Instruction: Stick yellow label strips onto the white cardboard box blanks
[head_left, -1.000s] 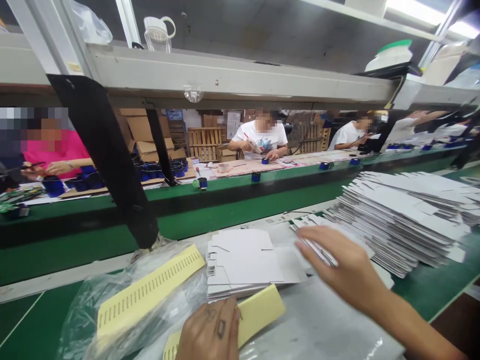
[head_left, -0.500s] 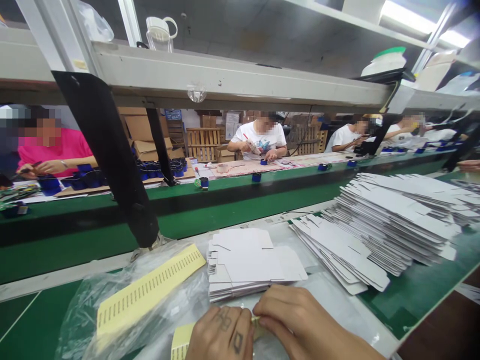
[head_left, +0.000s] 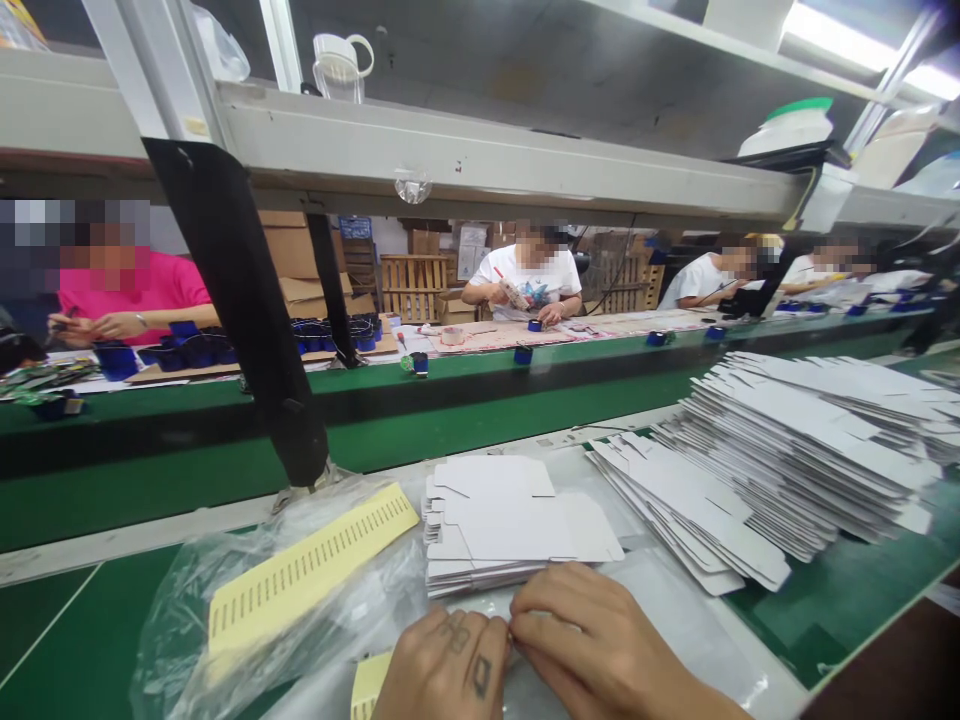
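My left hand (head_left: 450, 665), with dark marks on its fingers, is closed at the bottom centre. A yellow label sheet (head_left: 369, 684) shows from under its left side, and the hand seems to grip it. My right hand (head_left: 600, 635) is closed too, its fingertips meeting the left hand's; whatever they pinch is hidden. Just beyond both hands sits a short stack of flat white cartons (head_left: 502, 520). To the left, a longer yellow label sheet (head_left: 311, 565) with rows of small dark print lies on clear plastic film (head_left: 180, 610).
Large piles of flat white cartons (head_left: 802, 440) lie at the right. A black-wrapped post (head_left: 247, 320) rises at the left. Beyond runs a green conveyor (head_left: 420, 415) carrying small blue parts (head_left: 523, 355). Several people work across it, below a grey shelf (head_left: 510, 150).
The view has shifted a little, so the scene sits further right. The bit of yellow between my fingertips no longer shows, and less of the lower yellow sheet is visible.
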